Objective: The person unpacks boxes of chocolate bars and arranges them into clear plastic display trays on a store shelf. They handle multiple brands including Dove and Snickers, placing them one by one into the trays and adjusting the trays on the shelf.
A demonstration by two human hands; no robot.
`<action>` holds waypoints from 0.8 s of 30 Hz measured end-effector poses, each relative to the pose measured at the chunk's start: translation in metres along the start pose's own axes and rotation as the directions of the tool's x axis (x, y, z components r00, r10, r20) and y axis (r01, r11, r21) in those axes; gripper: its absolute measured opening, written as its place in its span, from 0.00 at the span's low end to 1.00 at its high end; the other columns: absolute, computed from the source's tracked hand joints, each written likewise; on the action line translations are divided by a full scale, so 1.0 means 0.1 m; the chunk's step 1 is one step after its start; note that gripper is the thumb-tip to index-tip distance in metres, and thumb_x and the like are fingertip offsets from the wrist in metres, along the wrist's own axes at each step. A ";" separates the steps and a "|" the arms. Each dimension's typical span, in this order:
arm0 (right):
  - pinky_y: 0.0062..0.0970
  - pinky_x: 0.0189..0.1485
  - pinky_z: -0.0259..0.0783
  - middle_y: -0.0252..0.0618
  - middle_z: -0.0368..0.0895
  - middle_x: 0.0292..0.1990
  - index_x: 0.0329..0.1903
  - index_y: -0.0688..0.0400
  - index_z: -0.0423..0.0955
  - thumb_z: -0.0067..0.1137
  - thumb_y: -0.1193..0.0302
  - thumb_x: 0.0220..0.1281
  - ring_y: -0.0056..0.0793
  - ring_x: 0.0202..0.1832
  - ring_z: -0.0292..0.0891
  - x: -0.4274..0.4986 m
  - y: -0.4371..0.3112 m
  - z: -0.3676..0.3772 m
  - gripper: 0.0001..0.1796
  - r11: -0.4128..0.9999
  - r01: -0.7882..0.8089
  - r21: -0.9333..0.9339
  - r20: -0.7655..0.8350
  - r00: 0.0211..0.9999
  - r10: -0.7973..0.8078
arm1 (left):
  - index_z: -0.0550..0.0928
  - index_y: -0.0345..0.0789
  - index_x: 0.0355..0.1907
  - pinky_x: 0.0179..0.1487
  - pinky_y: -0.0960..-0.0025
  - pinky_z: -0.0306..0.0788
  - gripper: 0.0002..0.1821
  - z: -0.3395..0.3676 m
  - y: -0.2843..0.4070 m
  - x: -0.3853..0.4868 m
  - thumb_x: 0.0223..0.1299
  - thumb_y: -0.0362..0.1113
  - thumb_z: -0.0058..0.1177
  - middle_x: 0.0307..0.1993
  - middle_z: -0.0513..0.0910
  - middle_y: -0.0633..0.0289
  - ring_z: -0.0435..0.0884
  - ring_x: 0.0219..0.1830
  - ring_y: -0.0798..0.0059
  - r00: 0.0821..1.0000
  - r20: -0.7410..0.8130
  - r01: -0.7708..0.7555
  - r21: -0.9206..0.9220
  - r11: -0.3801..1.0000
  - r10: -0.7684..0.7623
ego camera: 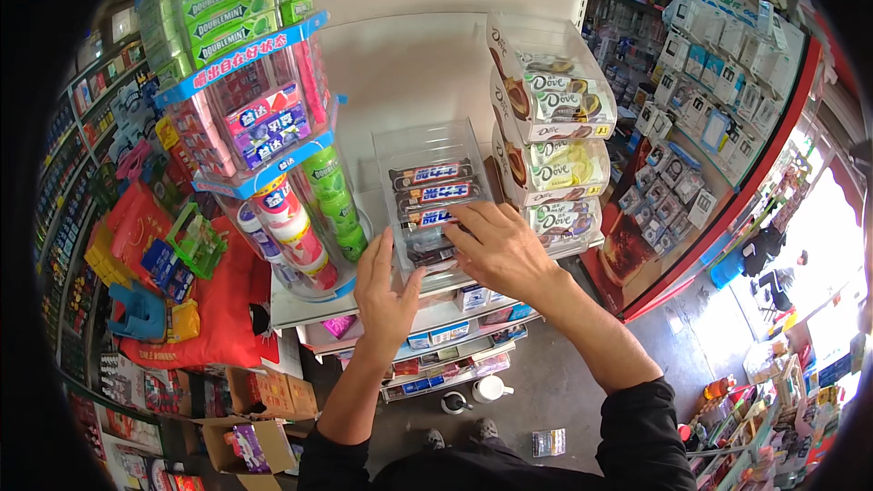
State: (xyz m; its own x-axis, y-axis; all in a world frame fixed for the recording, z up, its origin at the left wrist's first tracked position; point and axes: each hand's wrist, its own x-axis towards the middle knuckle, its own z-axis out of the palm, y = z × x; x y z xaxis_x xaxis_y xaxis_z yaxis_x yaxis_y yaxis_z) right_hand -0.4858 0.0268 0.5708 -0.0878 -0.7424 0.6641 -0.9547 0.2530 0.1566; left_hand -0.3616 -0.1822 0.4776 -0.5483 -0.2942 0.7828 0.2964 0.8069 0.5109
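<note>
A clear plastic tray (447, 131) stands on the white shelf, holding several wrapped chocolate bars (431, 194) stacked in rows. My right hand (501, 245) reaches in from the right, its fingertips on the right end of a bar (430, 218) near the middle. Whether the fingers grip that bar is not clear, as the hand covers part of it. At the tray's front left corner is my left hand (385, 293), thumb spread from the fingers and nothing seen in it. Darker bars (431, 254) lie lower at the tray's front.
A tall gum display stand (262, 174) rises close on the left. Stacked Dove chocolate boxes (559, 133) border the tray on the right. Lower shelves (443, 337) hold small packets. White mugs (487, 389) stand on the floor near my feet. A person (784, 279) is far right.
</note>
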 end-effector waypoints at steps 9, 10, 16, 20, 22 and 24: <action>0.44 0.61 0.78 0.44 0.90 0.59 0.48 0.60 0.86 0.71 0.74 0.57 0.43 0.59 0.85 0.37 0.02 -0.19 0.15 0.991 0.034 -0.128 -0.239 0.969 -0.064 | 0.89 0.28 0.66 0.62 0.58 0.82 0.25 -0.17 0.10 0.45 0.68 0.32 0.76 0.64 0.88 0.49 0.87 0.60 0.53 0.978 -0.014 -0.209 0.059 0.976 0.210; 0.43 0.56 0.81 0.44 0.91 0.54 0.48 0.61 0.86 0.72 0.79 0.56 0.43 0.53 0.87 0.36 0.03 -0.22 0.15 0.990 -0.060 -0.129 -0.285 0.958 0.021 | 0.91 0.29 0.62 0.57 0.60 0.83 0.21 -0.18 0.08 0.54 0.69 0.32 0.76 0.61 0.90 0.51 0.88 0.56 0.56 0.974 -0.014 -0.224 0.052 0.973 0.225; 0.37 0.30 0.79 0.38 0.86 0.33 0.44 0.59 0.88 0.77 0.79 0.59 0.38 0.29 0.84 0.00 -0.45 0.05 0.11 0.959 -0.206 0.195 -0.377 0.887 0.267 | 0.89 0.31 0.41 0.32 0.68 0.73 0.10 -0.08 0.10 0.75 0.72 0.34 0.76 0.32 0.88 0.58 0.83 0.28 0.74 0.970 -0.187 0.109 -0.237 0.965 -0.155; 0.39 0.29 0.80 0.37 0.81 0.32 0.46 0.57 0.86 0.74 0.71 0.65 0.38 0.29 0.86 0.05 -0.67 0.50 0.10 0.938 -0.321 0.131 -0.178 0.923 0.341 | 0.83 0.32 0.33 0.29 0.71 0.70 0.16 -0.07 0.12 0.76 0.72 0.36 0.77 0.22 0.84 0.63 0.78 0.21 0.80 0.946 -0.145 0.242 -0.282 0.928 -0.291; 0.41 0.31 0.81 0.38 0.81 0.34 0.50 0.56 0.86 0.75 0.71 0.66 0.40 0.32 0.86 0.11 -0.68 0.64 0.12 0.925 -0.370 0.091 -0.122 0.917 0.379 | 0.84 0.32 0.34 0.28 0.71 0.69 0.16 -0.08 0.15 0.73 0.72 0.36 0.78 0.22 0.85 0.63 0.78 0.22 0.81 0.945 -0.040 0.288 -0.367 0.885 -0.324; 0.42 0.33 0.81 0.38 0.80 0.34 0.46 0.56 0.85 0.75 0.73 0.64 0.41 0.32 0.85 0.14 -0.67 0.70 0.10 0.921 -0.378 0.092 -0.158 0.908 0.388 | 0.85 0.30 0.39 0.30 0.74 0.69 0.13 -0.11 0.18 0.69 0.79 0.36 0.71 0.26 0.89 0.63 0.78 0.25 0.87 0.948 0.092 0.318 -0.334 0.888 -0.304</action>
State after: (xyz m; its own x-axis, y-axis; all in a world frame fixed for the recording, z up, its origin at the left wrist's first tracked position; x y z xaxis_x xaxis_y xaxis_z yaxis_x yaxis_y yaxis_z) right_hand -0.4434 -0.0441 0.5184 -0.4056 -0.4774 0.7795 -0.8725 0.4565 -0.1743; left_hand -0.3854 -0.1939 0.5442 -0.6824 -0.4773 0.5537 0.3497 0.4519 0.8206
